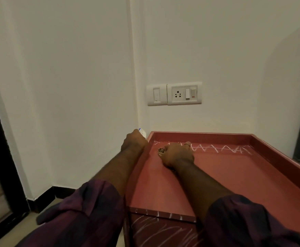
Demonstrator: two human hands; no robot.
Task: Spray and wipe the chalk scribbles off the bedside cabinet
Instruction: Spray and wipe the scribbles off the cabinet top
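Early yet, I'd judge. Right hand [176, 155], centre frame, grip closed on a brown patterned cloth [162, 151] atop the red tray-topped bedside cabinet [216, 177]. Left hand [133, 142] grips a white spray bottle [142, 133]. White chalk zigzag [216, 149] and lower front scribbles [163, 229] remain.

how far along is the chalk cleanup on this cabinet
Most of the red cabinet top shows no chalk. The right hand holds a patterned cloth at the white chalk zigzag's left end; the left hand grips a white spray bottle. The zigzag and the front scribbles are left.
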